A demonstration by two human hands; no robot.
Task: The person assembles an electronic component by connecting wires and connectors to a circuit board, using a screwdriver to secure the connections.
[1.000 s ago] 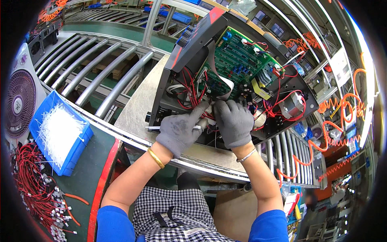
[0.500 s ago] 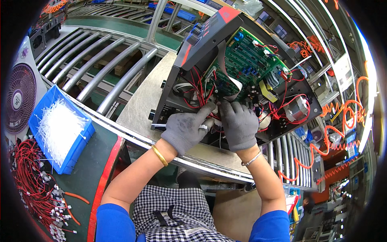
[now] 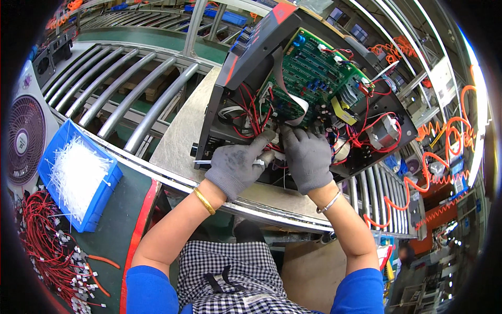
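Observation:
An open dark metal chassis [image 3: 210,123] with a red-trimmed front panel stands tilted before me, its inside exposed. A green circuit board [image 3: 319,70] and a grey ribbon cable [image 3: 297,102] show in it. My left hand [image 3: 235,163], in a grey glove, is closed, its thumb and forefinger around the red wires [image 3: 254,125] low in the chassis. A white strip like a cable tie [image 3: 258,163] shows by its curled fingers. Beside it, my gloved right hand [image 3: 307,159] reaches in with fingers bent together among the wires; its fingertips are hidden, and what they grip cannot be made out.
A metal plate [image 3: 183,131] lies under the chassis, with conveyor rollers [image 3: 161,107] to the left and more at right. On the left bench are a blue bin [image 3: 107,191] of white cable ties, red wire harnesses [image 3: 44,230] and a fan [image 3: 23,138]. Orange coiled hoses [image 3: 426,165] hang right.
Both hands stay at the wires, with only slight shifts of the fingers. The whole view has moved a little; the chassis stands as before.

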